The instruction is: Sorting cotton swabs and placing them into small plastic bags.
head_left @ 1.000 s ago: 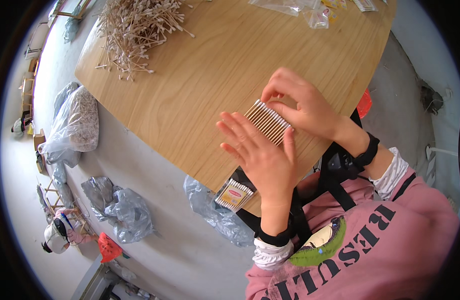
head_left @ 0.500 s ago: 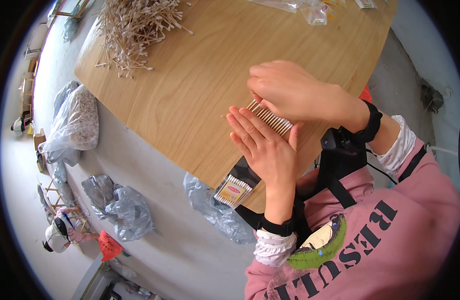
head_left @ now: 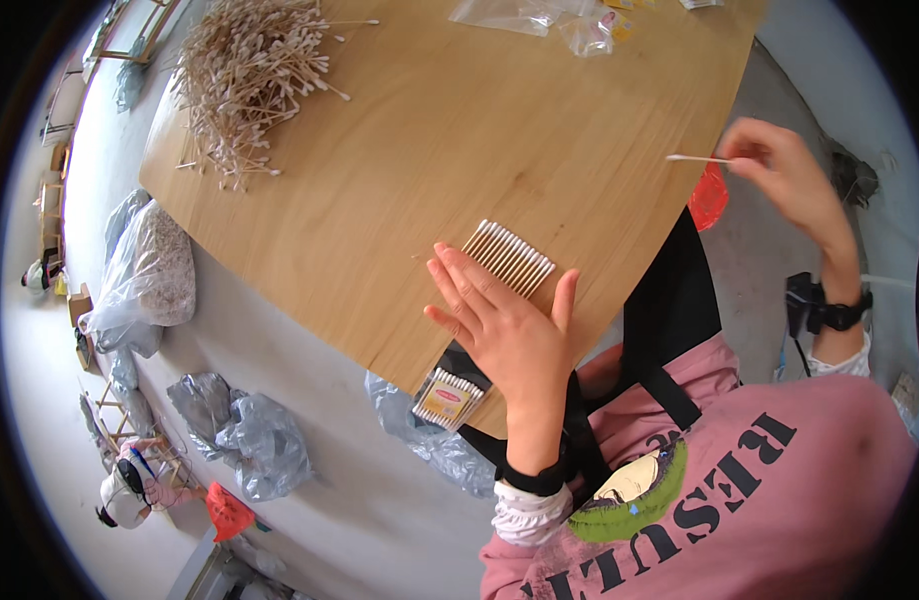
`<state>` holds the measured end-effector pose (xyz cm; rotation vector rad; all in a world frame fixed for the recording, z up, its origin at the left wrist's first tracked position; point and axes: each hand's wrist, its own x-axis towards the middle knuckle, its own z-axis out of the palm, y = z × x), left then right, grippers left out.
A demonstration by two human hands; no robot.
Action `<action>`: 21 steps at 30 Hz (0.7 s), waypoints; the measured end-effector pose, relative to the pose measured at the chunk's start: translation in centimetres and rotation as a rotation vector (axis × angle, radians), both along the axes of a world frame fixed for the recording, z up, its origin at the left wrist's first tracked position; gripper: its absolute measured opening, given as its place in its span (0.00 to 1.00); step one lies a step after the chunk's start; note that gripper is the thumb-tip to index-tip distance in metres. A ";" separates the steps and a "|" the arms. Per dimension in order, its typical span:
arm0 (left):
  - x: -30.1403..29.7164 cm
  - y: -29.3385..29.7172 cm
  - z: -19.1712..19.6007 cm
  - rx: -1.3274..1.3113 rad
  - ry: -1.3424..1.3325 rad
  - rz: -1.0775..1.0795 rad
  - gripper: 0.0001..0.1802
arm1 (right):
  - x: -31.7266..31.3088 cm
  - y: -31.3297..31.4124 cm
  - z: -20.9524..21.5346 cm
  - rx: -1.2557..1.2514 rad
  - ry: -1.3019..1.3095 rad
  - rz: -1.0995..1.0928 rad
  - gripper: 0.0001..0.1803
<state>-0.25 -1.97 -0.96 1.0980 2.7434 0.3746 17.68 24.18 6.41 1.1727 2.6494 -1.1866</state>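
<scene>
A flat row of cotton swabs (head_left: 509, 258) lies side by side on the wooden table (head_left: 399, 170). Over its near ends rests my left hand (head_left: 509, 325), palm down, fingers stretched out and thumb apart. Past the table's right edge, my right hand (head_left: 774, 160) pinches a single cotton swab (head_left: 694, 158) by one end; its white tip points left. Beside my left wrist, at the table's near corner, sits a clear pack of cotton swabs (head_left: 447, 397) with a yellow label.
A big loose heap of cotton swabs (head_left: 254, 80) covers the far left of the table. Clear plastic bags (head_left: 589, 30) lie at its far edge. A red bag (head_left: 708, 197) hangs by the right edge. Grey plastic bags (head_left: 264, 440) stand on the floor, and a person (head_left: 129, 490) sits farther left.
My right hand has moved away from the row to the right, carrying one cotton swab past the table's edge. My left hand stays flat at the row, whose far part is now uncovered.
</scene>
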 end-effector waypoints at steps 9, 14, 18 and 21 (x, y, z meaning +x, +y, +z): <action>0.8 -0.1 1.5 -0.080 -0.004 -0.062 0.67 | 4.9 0.5 -2.8 0.372 -0.010 -0.203 0.08; 0.4 0.1 -0.2 -0.093 0.024 -0.092 0.67 | -4.3 -6.1 -4.2 0.127 0.429 0.064 0.10; 0.4 0.2 -0.2 -0.133 0.030 -0.101 0.67 | -8.9 -10.1 -6.6 0.004 0.551 0.219 0.09; 0.5 0.3 -0.4 -0.100 0.009 -0.104 0.66 | -10.5 -10.9 -7.5 -0.065 0.548 0.271 0.06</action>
